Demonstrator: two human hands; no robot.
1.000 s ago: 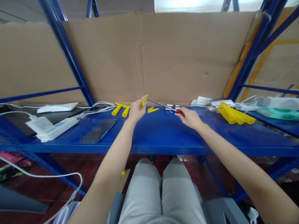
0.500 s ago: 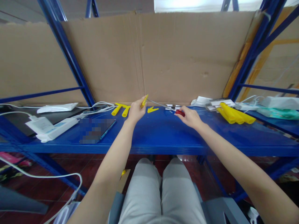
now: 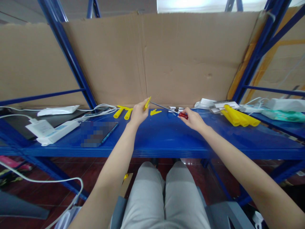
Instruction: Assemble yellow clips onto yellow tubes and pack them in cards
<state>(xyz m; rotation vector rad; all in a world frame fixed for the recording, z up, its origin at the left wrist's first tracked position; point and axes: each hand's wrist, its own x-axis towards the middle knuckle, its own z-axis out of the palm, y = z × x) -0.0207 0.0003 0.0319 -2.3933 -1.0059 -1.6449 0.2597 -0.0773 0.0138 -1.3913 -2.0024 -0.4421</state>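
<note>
My left hand is closed around a yellow plastic piece, whose pointed end sticks up past the fingers. In my right hand is a screwdriver with a red handle and a long thin shaft. The shaft slants up to the left, and its tip lies at or very near the yellow piece; contact is hard to make out. Between the hands, small yellow parts lie on the blue shelf. Left of my left hand rests a yellow piece with two tubular legs.
Several yellow tubes lie at the right, near white packets. At the left are a phone, a white power strip and coiled white cables. A cardboard sheet stands along the back, between blue posts.
The screwdriver's shaft looks darker and its handle has shifted very slightly left. Both hands otherwise hold nearly the same place and grip.
</note>
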